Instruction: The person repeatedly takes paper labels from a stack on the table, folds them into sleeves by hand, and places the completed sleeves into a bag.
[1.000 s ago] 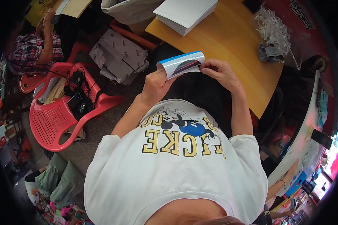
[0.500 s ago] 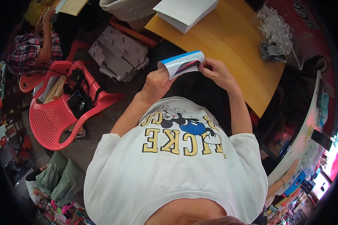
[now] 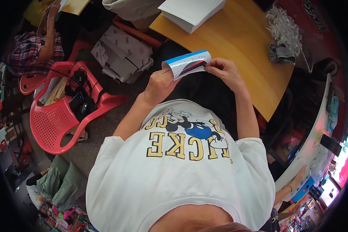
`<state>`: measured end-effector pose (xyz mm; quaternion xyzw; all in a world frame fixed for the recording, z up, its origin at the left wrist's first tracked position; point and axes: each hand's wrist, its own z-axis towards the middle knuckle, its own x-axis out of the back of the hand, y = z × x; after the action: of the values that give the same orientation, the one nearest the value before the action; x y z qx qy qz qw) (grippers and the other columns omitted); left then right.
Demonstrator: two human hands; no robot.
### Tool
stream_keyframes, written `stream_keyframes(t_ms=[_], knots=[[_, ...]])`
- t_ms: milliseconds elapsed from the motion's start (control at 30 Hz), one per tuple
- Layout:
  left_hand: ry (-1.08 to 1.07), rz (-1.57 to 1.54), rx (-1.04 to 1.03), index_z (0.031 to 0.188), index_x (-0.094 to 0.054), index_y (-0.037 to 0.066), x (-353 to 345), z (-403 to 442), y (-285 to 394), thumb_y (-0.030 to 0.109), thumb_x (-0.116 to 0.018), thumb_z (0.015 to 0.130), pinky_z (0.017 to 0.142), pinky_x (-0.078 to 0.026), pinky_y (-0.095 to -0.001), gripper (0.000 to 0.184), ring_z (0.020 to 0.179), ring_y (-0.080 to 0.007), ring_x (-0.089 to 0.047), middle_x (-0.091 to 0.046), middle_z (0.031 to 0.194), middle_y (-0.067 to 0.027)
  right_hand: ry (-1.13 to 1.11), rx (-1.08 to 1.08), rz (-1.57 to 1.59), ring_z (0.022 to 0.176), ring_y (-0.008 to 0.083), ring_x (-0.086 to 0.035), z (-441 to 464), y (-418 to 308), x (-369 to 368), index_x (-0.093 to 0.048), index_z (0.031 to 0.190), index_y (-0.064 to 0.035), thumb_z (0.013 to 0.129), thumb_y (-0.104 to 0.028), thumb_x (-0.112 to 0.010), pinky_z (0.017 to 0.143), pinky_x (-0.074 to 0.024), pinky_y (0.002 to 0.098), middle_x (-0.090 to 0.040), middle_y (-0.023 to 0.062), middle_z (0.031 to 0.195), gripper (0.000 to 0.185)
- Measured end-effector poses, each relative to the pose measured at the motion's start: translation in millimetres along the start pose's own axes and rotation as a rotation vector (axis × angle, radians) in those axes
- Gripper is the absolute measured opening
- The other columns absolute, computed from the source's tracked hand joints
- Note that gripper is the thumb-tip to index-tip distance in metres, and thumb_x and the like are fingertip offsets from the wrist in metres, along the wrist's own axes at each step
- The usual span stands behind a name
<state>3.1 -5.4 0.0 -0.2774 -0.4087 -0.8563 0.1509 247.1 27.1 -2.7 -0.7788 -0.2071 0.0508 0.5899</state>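
A glossy printed sheet (image 3: 186, 63), white with a blue band and a dark and red print, is bent into a curve above my lap. My left hand (image 3: 161, 83) is closed on its left end, the fingertips partly hidden inside the curl. At the right end, my right hand (image 3: 224, 72) pinches the sheet's edge or a white layer under it between thumb and forefinger; which of these I cannot tell. Just beyond the sheet lies the near edge of a yellow wooden table (image 3: 236, 42).
A stack of white sheets (image 3: 191, 13) and a pile of white shreds (image 3: 284, 34) are on the table. A pink plastic chair (image 3: 56, 121) with cables stands left, beside a bundle of wrapped cartons (image 3: 121, 54). Another person in a checked shirt (image 3: 34, 52) sits far left.
The printed sheet has tilted slightly. My right hand's fingers have closed in more at its right end; my left hand has barely moved.
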Motion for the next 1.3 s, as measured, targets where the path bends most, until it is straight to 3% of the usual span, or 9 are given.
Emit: stream_keyframes(t_ms=[300, 467, 800, 867, 967, 1100, 1300], knots=[[0.042, -0.026, 0.000, 0.103, -0.063, 0.000, -3.9, 1.2, 0.2, -0.005, -0.069, 0.070, 0.065, -0.054, -0.0317, 0.034, 0.079, -0.0296, -0.065, -0.066, 0.093, -0.0154, -0.013, 0.054, -0.156, 0.068, 0.0088, -0.052, -3.2, -8.5, -6.6, -0.064, 0.087, 0.0010, 0.084, -0.015, -0.061, 0.064, -0.0430, 0.0234, -0.060, 0.0019, 0.072, 0.016], [0.030, -0.021, 0.000, 0.101, -0.063, 0.000, -4.4, -5.0, -2.7, -0.004, -0.069, 0.069, 0.063, -0.054, -0.0318, 0.033, 0.075, -0.0293, -0.065, -0.066, 0.089, -0.0144, -0.009, 0.058, -0.238, 0.063, 0.0094, -0.045, -1.9, -3.0, -11.7, -0.059, 0.085, 0.0013, 0.086, -0.019, -0.058, 0.059, -0.0392, 0.0251, -0.053, 0.0016, 0.066, 0.020], [0.041, 0.035, -0.049, 0.102, -0.063, 0.001, -5.4, -9.0, -6.9, -0.003, -0.070, 0.068, 0.059, -0.054, -0.0320, 0.035, 0.071, -0.0287, -0.065, -0.066, 0.085, -0.0142, -0.005, 0.029, -0.059, 0.067, 0.0053, -0.043, -13.9, -5.7, -9.2, -0.060, 0.084, -0.0005, 0.088, -0.015, -0.058, 0.059, -0.0367, 0.0210, -0.052, -0.0046, 0.073, 0.015], [0.016, 0.038, -0.025, 0.101, -0.063, 0.001, -6.8, -8.8, -7.3, -0.002, -0.070, 0.070, 0.060, -0.054, -0.0314, 0.033, 0.071, -0.0280, -0.065, -0.066, 0.086, -0.0142, -0.005, 0.022, 0.140, 0.068, 0.0029, -0.043, -15.4, -6.3, -8.2, -0.058, 0.083, -0.0026, 0.089, -0.016, -0.059, 0.059, -0.0348, 0.0180, -0.050, -0.0068, 0.074, 0.014], [0.051, -0.007, 0.020, 0.101, -0.064, 0.001, -8.5, -6.2, -6.6, 0.000, -0.070, 0.072, 0.061, -0.054, -0.0309, 0.030, 0.073, -0.0276, -0.065, -0.066, 0.089, -0.0139, 0.082, 0.015, 0.197, 0.069, 0.0027, -0.046, -14.6, -4.0, -6.3, -0.061, 0.087, -0.0015, 0.088, -0.016, -0.061, 0.060, -0.0368, 0.0177, -0.053, -0.0062, 0.076, 0.014], [0.045, -0.082, 0.023, 0.101, -0.064, 0.002, -8.0, -6.0, -9.8, 0.003, -0.070, 0.074, 0.062, -0.054, -0.0304, 0.028, 0.074, -0.0275, -0.065, -0.066, 0.091, -0.0135, 0.146, 0.022, 0.065, 0.070, 0.0028, -0.048, -14.2, 1.2, -9.6, -0.063, 0.090, -0.0007, 0.086, -0.014, -0.064, 0.062, -0.0386, 0.0175, -0.056, -0.0049, 0.078, 0.014], [0.025, -0.045, 0.024, 0.101, -0.064, 0.002, -10.7, -6.0, -8.7, 0.004, -0.070, 0.075, 0.063, -0.054, -0.0303, 0.027, 0.076, -0.0270, -0.065, -0.066, 0.092, -0.0132, 0.176, 0.072, -0.023, 0.065, 0.0037, -0.048, -14.8, -1.6, -20.7, -0.063, 0.083, 0.0002, 0.084, -0.010, -0.066, 0.058, -0.0388, 0.0181, -0.058, -0.0031, 0.075, 0.010]])
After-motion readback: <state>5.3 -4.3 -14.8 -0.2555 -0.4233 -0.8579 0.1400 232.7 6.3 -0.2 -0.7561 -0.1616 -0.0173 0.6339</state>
